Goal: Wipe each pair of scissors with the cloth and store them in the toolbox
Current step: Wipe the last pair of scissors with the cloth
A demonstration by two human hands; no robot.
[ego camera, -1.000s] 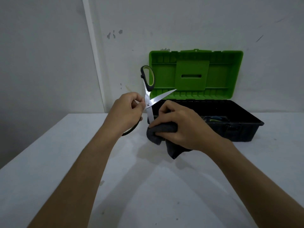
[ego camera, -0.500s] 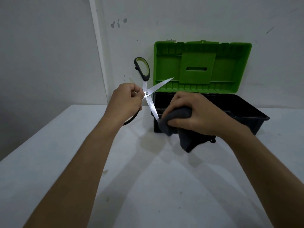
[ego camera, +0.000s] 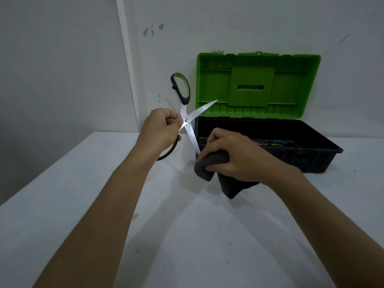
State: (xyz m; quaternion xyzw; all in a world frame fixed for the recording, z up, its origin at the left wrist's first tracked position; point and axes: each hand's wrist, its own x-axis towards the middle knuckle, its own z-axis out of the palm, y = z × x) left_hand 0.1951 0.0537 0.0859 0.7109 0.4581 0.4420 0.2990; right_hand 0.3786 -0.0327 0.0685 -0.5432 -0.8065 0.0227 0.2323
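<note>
My left hand (ego camera: 161,129) grips a pair of scissors (ego camera: 188,119) near the pivot, blades spread wide. One black and green handle loop points up, the other hangs below my hand. My right hand (ego camera: 234,155) is closed on a dark grey cloth (ego camera: 209,166), pinched around the tip of the lower blade. The cloth's loose end hangs under my wrist. Behind them stands the toolbox (ego camera: 311,159), black body, green lid open against the wall. Some tools show dimly inside it.
A white table (ego camera: 187,235) carries the toolbox at its back edge by the white wall. A pale vertical strip (ego camera: 127,65) runs down the wall to the left of the scissors.
My right hand with the cloth has slid down the lower blade from near the pivot to its tip. The scissors stayed open in my left hand, and the view shifted slightly.
</note>
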